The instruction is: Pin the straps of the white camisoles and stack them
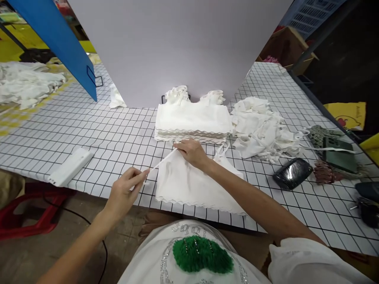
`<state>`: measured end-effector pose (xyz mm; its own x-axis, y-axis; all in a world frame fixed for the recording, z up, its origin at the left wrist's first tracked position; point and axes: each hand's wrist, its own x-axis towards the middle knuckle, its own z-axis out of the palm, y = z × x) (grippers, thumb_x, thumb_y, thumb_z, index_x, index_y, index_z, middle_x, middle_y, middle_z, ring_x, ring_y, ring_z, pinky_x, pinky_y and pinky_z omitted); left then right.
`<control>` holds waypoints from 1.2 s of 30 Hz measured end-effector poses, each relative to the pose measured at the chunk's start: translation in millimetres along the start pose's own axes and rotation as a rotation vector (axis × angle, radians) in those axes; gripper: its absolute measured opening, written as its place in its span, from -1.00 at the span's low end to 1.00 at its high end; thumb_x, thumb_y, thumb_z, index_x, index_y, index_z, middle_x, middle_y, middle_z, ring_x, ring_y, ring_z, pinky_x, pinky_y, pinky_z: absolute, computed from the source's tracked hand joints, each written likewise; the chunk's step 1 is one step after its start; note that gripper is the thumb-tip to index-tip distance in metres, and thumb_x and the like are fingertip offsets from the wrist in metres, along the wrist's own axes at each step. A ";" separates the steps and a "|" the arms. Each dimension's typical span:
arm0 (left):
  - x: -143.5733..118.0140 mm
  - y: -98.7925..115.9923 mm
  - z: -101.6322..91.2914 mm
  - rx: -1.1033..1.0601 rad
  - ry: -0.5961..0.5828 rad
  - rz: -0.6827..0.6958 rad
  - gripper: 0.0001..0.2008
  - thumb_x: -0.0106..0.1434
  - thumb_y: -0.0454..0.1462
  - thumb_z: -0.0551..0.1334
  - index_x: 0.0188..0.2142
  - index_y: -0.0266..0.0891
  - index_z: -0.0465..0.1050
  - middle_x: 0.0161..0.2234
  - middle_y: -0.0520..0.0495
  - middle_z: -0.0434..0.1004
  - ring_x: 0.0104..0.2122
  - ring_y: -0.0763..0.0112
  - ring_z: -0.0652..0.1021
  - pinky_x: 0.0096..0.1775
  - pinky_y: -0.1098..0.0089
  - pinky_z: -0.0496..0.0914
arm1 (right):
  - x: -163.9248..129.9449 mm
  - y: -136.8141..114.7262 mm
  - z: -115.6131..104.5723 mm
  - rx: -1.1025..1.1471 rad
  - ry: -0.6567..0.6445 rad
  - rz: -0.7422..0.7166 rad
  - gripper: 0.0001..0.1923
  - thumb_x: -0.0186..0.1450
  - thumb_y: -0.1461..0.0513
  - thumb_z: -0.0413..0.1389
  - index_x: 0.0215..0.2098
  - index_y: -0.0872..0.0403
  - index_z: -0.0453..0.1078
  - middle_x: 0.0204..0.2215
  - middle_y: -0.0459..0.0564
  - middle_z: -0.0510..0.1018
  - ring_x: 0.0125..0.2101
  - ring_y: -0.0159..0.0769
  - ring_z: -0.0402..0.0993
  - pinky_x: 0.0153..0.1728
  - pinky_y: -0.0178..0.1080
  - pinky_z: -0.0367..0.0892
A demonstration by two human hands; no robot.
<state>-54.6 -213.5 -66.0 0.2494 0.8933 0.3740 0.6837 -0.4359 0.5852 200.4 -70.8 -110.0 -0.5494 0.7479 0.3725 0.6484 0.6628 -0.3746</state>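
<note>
A white camisole top [189, 185] with a scalloped hem lies flat on the gridded table [118, 134] in front of me. My left hand [126, 191] pinches the end of its thin white strap [161, 162] and holds it out taut to the left. My right hand [192, 152] presses down on the garment's upper left corner where the strap begins. Just beyond lies a neat stack of folded white tops [192, 120]. A loose heap of unfolded white tops [263, 128] sits to the right of the stack.
A white board [177, 43] stands behind the stack, a blue panel [56, 39] at far left. A white plastic bar [71, 165] lies near the table's front left edge. A black shiny pouch [291, 172], green items [337, 152] and dark tools [368, 201] sit on the right. More white cloth [26, 85] lies far left.
</note>
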 end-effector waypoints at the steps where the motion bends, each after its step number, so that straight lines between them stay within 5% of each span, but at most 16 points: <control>1: -1.7 2.2 -2.8 -0.111 0.008 -0.107 -0.68 0.40 -0.30 0.18 0.07 -0.03 0.56 -0.36 -0.01 0.44 -0.40 0.47 0.46 -0.39 0.47 0.39 | -0.9 1.6 0.9 0.004 0.002 0.000 -0.69 0.46 0.31 -0.01 -0.12 0.10 0.61 -0.51 -0.02 0.51 -0.52 -0.36 0.27 -0.29 -0.25 0.17; 8: -10.4 5.3 -15.1 -0.550 0.042 -0.779 -0.65 0.09 -0.05 0.46 -0.14 -0.07 0.69 -0.20 -0.10 0.67 -0.12 0.17 0.58 -0.11 0.22 0.53 | -4.3 8.6 7.4 0.117 0.042 0.069 -0.71 0.42 0.30 0.02 -0.10 0.05 0.61 -0.46 -0.01 0.57 -0.46 -0.30 0.39 -0.20 -0.20 0.27; 12: -19.8 -2.9 -14.7 -0.656 0.065 -0.935 -0.66 -0.05 -0.04 0.53 -0.31 -0.16 0.71 -0.40 -0.10 0.67 -0.35 0.25 0.61 -0.21 0.23 0.56 | -5.1 10.7 9.6 0.216 0.065 0.134 -0.70 0.38 0.32 0.04 -0.10 0.06 0.62 -0.32 0.04 0.65 -0.32 -0.22 0.52 -0.13 -0.16 0.34; 16: -24.5 0.9 -15.3 -0.828 0.023 -0.975 -0.63 -0.01 -0.06 0.52 -0.28 -0.24 0.68 -0.39 -0.13 0.68 -0.38 0.28 0.64 -0.22 0.24 0.56 | -5.0 14.2 2.5 0.201 -0.007 0.188 -0.65 0.35 0.35 0.01 -0.07 0.07 0.61 -0.30 0.07 0.63 -0.29 -0.16 0.53 -0.15 -0.12 0.41; 19: -15.4 9.7 -9.7 -0.891 0.037 -0.967 -0.67 0.00 -0.11 0.52 -0.29 -0.25 0.66 -0.36 -0.16 0.70 -0.35 0.24 0.67 -0.21 0.22 0.57 | -4.5 2.5 -15.9 0.228 -0.119 0.108 -0.60 0.32 0.38 0.03 0.02 0.04 0.57 -0.07 0.14 0.58 -0.04 -0.06 0.49 0.06 0.06 0.35; 23: 14.0 21.1 8.3 -0.896 0.028 -0.830 -0.72 0.00 -0.14 0.53 -0.33 -0.23 0.66 -0.41 -0.09 0.67 -0.41 0.32 0.63 -0.29 0.30 0.55 | -4.3 -37.4 -41.6 0.613 -0.294 0.020 -0.57 0.37 0.20 0.14 0.20 -0.09 0.42 0.22 0.04 0.44 0.25 -0.08 0.30 0.24 0.17 0.19; 26: 38.8 27.6 21.4 -0.934 0.003 -0.718 -0.73 0.00 -0.14 0.52 -0.32 -0.22 0.68 -0.39 -0.06 0.67 -0.45 0.40 0.58 -0.29 0.32 0.55 | -3.8 -57.4 -46.5 0.896 -0.330 0.080 -0.62 0.30 0.08 0.25 0.05 0.01 0.53 -0.04 0.06 0.62 0.02 -0.17 0.52 0.08 -0.03 0.39; 29: 59.4 31.1 29.1 -0.998 -0.026 -0.688 -0.68 0.02 -0.15 0.52 -0.25 -0.24 0.67 -0.35 -0.09 0.68 -0.39 0.34 0.63 -0.19 0.24 0.58 | -3.8 -54.7 -46.9 0.930 -0.194 0.191 -0.72 0.27 0.04 0.27 -0.24 0.09 0.62 -0.32 0.02 0.65 -0.26 -0.27 0.56 -0.14 -0.18 0.43; 36: 93.7 36.0 38.6 -0.982 -0.018 -0.610 -0.65 0.02 -0.11 0.53 -0.29 -0.27 0.57 -0.38 -0.12 0.68 -0.33 0.18 0.67 -0.12 0.12 0.59 | 0.3 -34.2 -64.2 0.852 -0.011 0.241 -0.86 0.22 0.16 0.29 -0.36 0.09 0.62 -0.45 -0.04 0.61 -0.40 -0.36 0.49 -0.30 -0.27 0.39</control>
<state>19.9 -141.3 -37.6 0.0765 0.9826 -0.1690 -0.1313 0.1780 0.9752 211.9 -95.5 -42.5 -0.4564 0.8681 0.1952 0.1369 0.2853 -0.9486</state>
